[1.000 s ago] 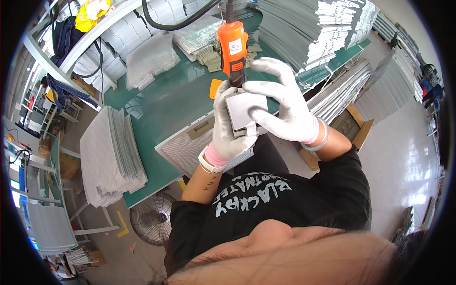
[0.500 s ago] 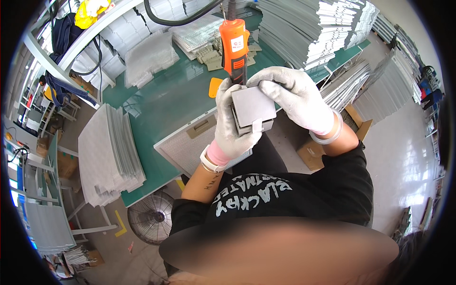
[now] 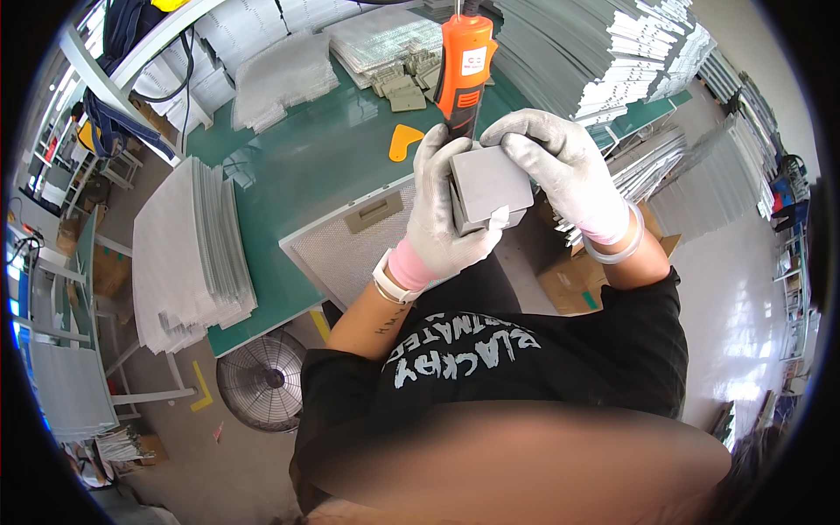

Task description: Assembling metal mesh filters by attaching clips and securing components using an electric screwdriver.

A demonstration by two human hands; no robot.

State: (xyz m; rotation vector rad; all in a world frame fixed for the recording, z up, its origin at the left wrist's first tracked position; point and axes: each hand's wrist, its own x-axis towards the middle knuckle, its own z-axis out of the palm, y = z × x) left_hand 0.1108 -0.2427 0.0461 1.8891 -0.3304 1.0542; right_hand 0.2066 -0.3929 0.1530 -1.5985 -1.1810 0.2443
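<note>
Overhead, in the head view, both gloved hands meet in front of the person's chest around a small grey metal box, held up above the near edge of the green worktable. The left hand wraps the box from the left and below, fingers curled tight against its side, so its grip is closed on the box. The right hand comes in from the right and lies over the box's top and far edge, fingers bent down on it, also holding it. Just behind the box, touching or almost touching the left hand's fingertips, hangs an orange powered screwdriver, upright, its dark tip pointing down toward the box. On the table under the hands lies a flat mesh filter panel with a metal frame and a small handle plate. Farther back rest an orange scraper and a few beige pieces. Stacks of grey sheets stand left of the table, and a floor fan sits below it.
</note>
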